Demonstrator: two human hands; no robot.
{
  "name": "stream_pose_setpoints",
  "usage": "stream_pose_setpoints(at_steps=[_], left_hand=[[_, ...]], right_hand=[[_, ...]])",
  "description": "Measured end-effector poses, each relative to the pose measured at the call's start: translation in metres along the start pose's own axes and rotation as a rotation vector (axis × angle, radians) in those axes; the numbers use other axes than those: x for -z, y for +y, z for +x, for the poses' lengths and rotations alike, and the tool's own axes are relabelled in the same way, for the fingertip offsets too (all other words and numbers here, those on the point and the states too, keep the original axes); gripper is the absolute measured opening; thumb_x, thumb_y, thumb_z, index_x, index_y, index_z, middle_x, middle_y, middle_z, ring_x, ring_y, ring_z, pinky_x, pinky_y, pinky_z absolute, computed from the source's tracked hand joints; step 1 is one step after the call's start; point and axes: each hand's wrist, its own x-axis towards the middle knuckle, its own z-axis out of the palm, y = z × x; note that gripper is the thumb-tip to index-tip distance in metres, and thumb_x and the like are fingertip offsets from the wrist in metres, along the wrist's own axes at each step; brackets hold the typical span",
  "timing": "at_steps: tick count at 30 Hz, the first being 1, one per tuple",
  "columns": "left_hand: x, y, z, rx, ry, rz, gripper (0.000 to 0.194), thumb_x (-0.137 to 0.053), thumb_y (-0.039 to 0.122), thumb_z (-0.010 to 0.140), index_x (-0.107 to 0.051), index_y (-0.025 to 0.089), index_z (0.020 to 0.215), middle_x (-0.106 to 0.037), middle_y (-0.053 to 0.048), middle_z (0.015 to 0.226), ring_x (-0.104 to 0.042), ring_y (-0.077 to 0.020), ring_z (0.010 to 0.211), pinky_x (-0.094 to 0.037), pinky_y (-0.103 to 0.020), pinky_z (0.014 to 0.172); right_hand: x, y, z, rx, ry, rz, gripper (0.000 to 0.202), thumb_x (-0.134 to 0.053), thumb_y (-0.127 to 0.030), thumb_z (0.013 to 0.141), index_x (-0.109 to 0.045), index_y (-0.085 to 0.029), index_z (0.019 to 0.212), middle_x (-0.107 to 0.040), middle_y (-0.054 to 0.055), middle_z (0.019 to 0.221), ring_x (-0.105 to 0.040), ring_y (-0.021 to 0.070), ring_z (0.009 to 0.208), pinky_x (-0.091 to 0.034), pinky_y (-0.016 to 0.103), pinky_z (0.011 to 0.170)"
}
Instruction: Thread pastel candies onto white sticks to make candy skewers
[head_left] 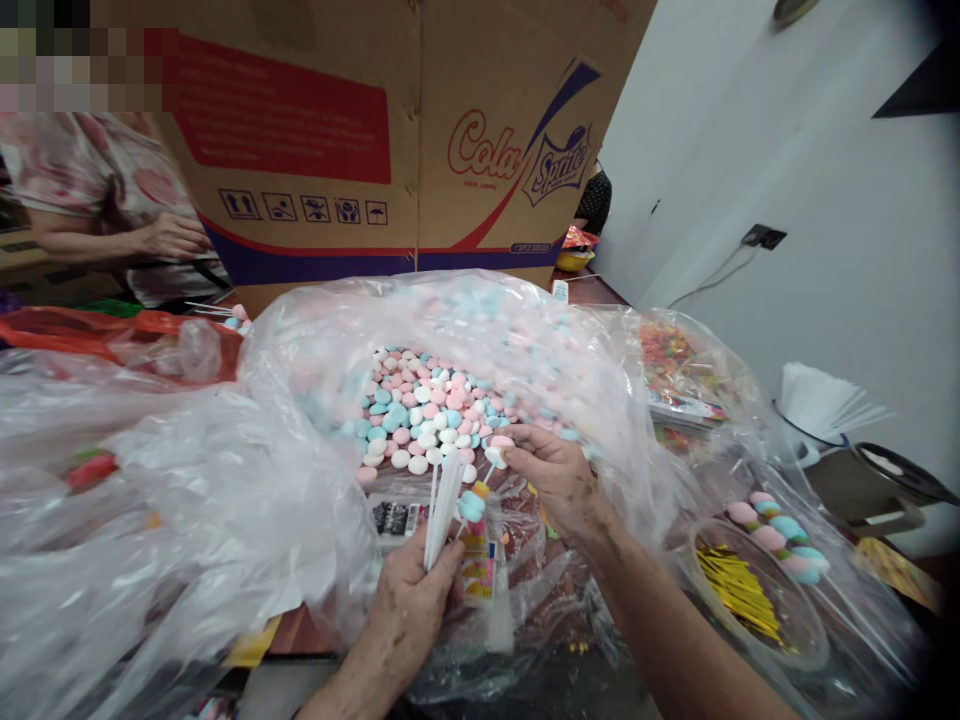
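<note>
My left hand (415, 592) is closed around a bundle of thin white sticks (448, 505) that point upward. Just beyond its fingers is a stick with a blue candy (471, 506) and a small yellow-orange piece on it; the lower end is hidden. My right hand (561, 482) pinches a pink-and-white marshmallow (496, 452) between thumb and fingers, at the upper tip of a thin stick. Behind both hands lies a heap of pink, blue and white marshmallows (427, 410), spilling from a large clear plastic bag (480, 310).
A tall cardboard box (300, 215) stands behind the bag. On the right are a tub of gold twist ties (739, 590), finished candy skewers (780, 535), bagged gummies (667, 350) and a container of white sticks (821, 400). Crumpled plastic (247, 500) covers the left. Another person's hand (176, 238) shows beyond.
</note>
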Motion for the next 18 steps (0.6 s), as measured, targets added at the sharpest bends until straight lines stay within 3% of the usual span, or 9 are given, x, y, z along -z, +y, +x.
stream_pose_setpoints(at_steps=[11,15,18], left_hand=[[-0.003,-0.006,0.000,-0.010,0.067,0.002,0.038,-0.073,0.049,0.076,-0.075,0.015,0.092,-0.053,0.003,0.044,-0.049,-0.0164,0.045,-0.037,-0.023,0.042],[-0.002,-0.006,-0.001,-0.011,0.052,-0.002,0.038,-0.072,0.051,0.077,-0.075,0.014,0.087,-0.052,0.003,0.045,-0.047,-0.0155,0.045,-0.036,-0.023,0.043],[0.001,-0.006,0.000,0.001,0.007,0.014,0.041,-0.072,0.052,0.077,-0.075,0.013,0.091,-0.054,0.003,0.047,-0.045,-0.0145,0.045,-0.037,-0.023,0.043]], right_hand=[[-0.007,-0.007,-0.018,0.211,-0.013,-0.357,0.024,-0.060,-0.036,0.091,-0.073,-0.022,0.106,-0.071,0.001,0.094,-0.064,0.0179,0.082,-0.051,0.027,0.072],[-0.005,-0.004,-0.013,0.194,0.114,-0.248,0.022,-0.063,-0.037,0.088,-0.074,-0.021,0.100,-0.072,0.002,0.094,-0.065,0.0190,0.085,-0.053,0.029,0.076],[-0.003,0.002,-0.008,0.134,0.140,-0.091,0.024,-0.068,-0.040,0.086,-0.073,-0.022,0.101,-0.073,0.003,0.097,-0.067,0.0203,0.087,-0.055,0.032,0.079]])
